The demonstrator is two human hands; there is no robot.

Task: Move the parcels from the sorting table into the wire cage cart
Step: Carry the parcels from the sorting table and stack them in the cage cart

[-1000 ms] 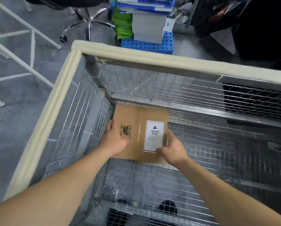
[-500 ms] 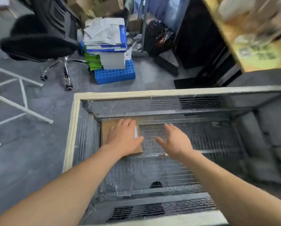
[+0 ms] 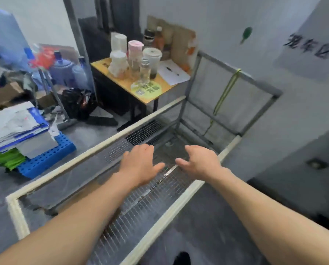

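The wire cage cart (image 3: 95, 150), its top rails padded in cream foam, runs diagonally across the view below me. Both my hands hover above its open top, empty, fingers spread loosely. My left hand (image 3: 140, 163) is over the middle of the cart. My right hand (image 3: 200, 161) is beside it, nearer the right rail. A brown edge shows under my left forearm; whether it is the cardboard parcel I cannot tell. The sorting table is out of view.
A small yellow-topped table (image 3: 158, 87) with jars and bottles stands just beyond the cart's far end. A blue crate (image 3: 45, 159) stacked with papers sits on the floor at left. The cart's raised end panel (image 3: 230, 96) leans against the wall.
Both hands let go of the cardboard parcel on the cart floor and rose, empty, above the cart. My view swung up and to the right.
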